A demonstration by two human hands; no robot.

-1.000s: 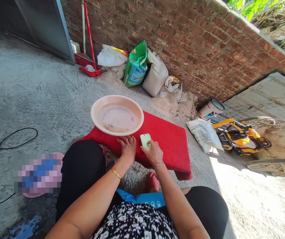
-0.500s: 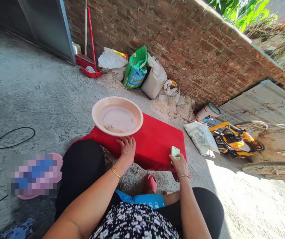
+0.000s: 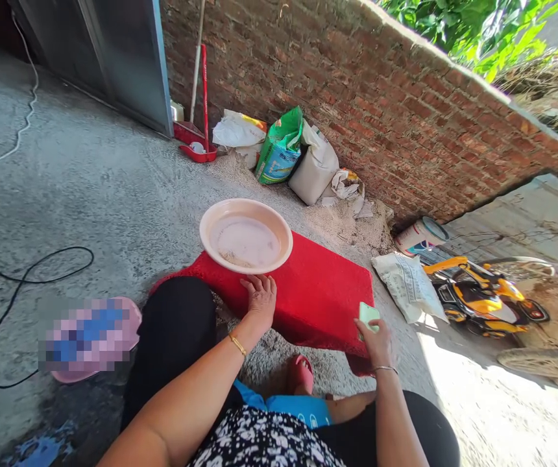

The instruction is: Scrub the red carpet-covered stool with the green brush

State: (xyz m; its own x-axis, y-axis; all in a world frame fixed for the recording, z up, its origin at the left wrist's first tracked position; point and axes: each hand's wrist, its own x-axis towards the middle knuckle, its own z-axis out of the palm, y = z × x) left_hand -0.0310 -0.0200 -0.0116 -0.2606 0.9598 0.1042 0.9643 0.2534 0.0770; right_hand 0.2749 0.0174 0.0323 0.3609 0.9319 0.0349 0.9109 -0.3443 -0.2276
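Observation:
A red cloth [image 3: 327, 285] covers a low bench in front of my knees. On its left end stands a pale pink basin [image 3: 206, 237] of cloudy water, with some grains at its near side. My left hand [image 3: 261, 301] lies on the cloth just below the basin's near rim, fingers stretched out and holding nothing. At the right end of the bench, my right hand [image 3: 377, 344] grips a pale green, flat, rounded block that looks like a phone [image 3: 369, 314], thumb on its left side. The fingers beneath it are partly hidden.
Sacks [image 3: 314, 168] and spilled grain [image 3: 351, 224] line the brick wall. A red dustpan [image 3: 198, 154] stands further left. To the right are a white sack [image 3: 410, 285], a bucket [image 3: 422, 235] and a yellow toy motorbike [image 3: 488, 301]. A black cable [image 3: 40, 279] crosses the floor near a pink tub [image 3: 133, 321].
The view has shifted, so the scene sits further right and lower. My right hand has moved the phone slightly right, closer to the bench's end. My left hand stays by the basin.

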